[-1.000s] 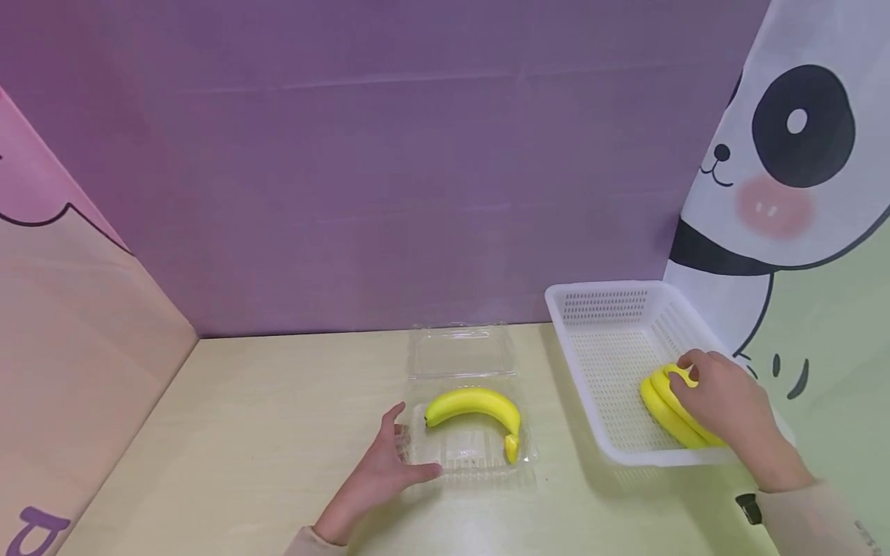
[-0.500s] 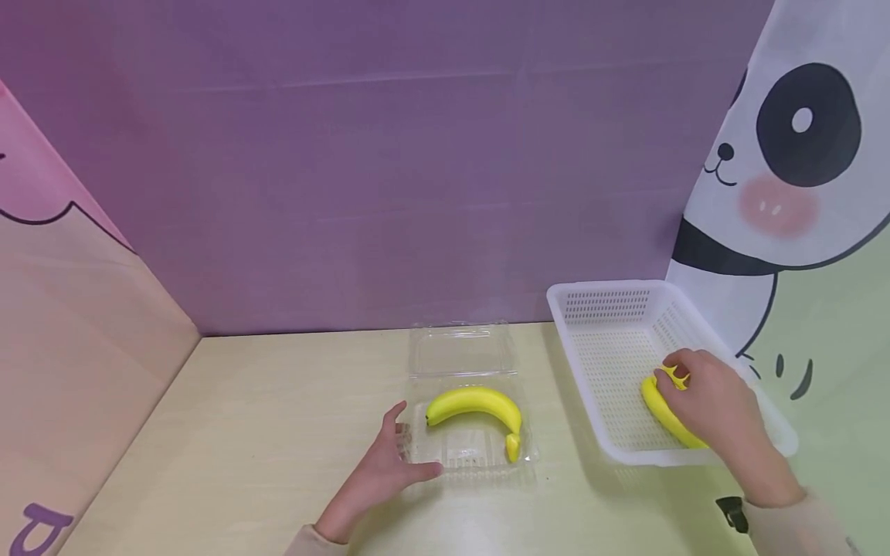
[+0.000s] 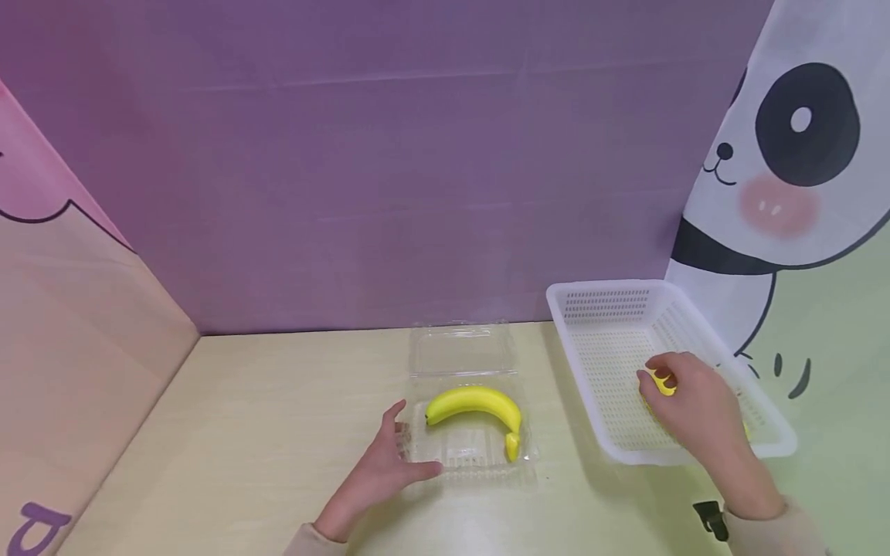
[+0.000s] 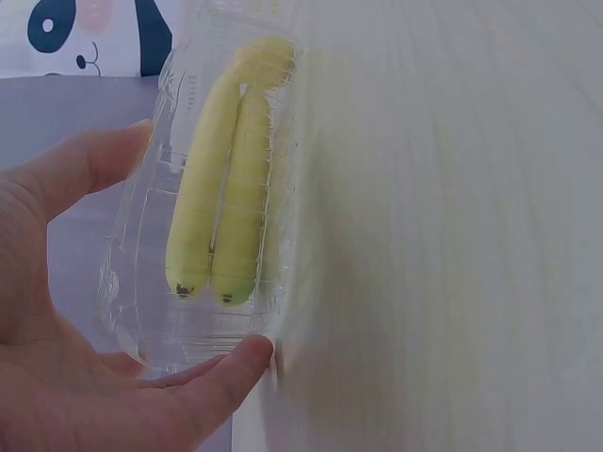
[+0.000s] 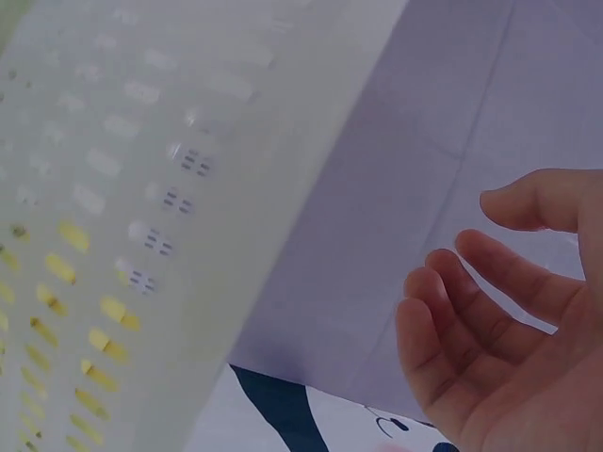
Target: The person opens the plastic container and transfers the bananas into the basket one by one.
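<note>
At the table's middle lies an open clear plastic clamshell box (image 3: 462, 354), its lid folded back toward the wall. A yellow banana (image 3: 476, 398) with a thick stem end rests inside. In the left wrist view two banana shapes (image 4: 203, 207) show side by side; whether one is a reflection I cannot tell. My left hand (image 3: 378, 467) holds the box's left end between thumb and forefinger. My right hand (image 3: 698, 409) is over the white basket, fingers loosely bent. Beneath it yellow bananas (image 3: 664, 382) are mostly hidden. The right wrist view shows nothing between that hand's fingers (image 5: 495, 259).
The perforated white basket (image 3: 573, 355) stands at the table's right, its raised wall facing the box. A purple cloth wall (image 3: 417, 193) closes the back. Printed panels stand at both sides, the right one (image 3: 820, 309) close to the basket.
My right hand has shifted left over the basket, covering more of the bananas there. My left hand, the box and the banana in it have stayed put.
</note>
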Available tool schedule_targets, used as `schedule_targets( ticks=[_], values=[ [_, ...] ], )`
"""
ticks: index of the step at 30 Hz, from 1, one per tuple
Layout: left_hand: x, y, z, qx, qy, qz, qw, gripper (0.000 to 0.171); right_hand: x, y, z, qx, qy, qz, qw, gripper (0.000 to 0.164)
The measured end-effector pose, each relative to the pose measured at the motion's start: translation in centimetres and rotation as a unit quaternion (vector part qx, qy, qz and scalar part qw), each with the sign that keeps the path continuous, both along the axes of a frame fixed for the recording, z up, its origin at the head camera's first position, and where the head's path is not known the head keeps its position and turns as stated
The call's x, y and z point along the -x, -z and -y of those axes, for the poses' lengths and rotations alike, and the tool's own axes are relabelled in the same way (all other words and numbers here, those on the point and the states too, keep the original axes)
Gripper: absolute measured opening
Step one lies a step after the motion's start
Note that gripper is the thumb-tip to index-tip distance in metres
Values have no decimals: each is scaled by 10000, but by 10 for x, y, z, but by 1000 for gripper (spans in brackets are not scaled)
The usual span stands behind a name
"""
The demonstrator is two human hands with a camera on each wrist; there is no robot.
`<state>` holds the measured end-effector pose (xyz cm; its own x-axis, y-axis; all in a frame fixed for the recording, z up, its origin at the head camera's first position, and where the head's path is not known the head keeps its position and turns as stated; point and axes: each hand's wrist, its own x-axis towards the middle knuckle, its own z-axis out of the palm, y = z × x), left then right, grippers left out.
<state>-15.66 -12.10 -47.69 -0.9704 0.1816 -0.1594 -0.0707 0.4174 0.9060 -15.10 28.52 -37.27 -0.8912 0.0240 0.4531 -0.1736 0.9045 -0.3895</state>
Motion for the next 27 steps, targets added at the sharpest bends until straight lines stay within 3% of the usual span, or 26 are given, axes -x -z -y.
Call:
schedule_targets(
  ticks=[16,27],
  values=[
    [-1,-2,0,14,-8,6,10000,118,-2,8,35,246,-487,-1042,9931,10],
    [0,-1,-1,60,-15,-23,10000,118,-2,9,58,100,-775,-1286,9886,10]
  ],
)
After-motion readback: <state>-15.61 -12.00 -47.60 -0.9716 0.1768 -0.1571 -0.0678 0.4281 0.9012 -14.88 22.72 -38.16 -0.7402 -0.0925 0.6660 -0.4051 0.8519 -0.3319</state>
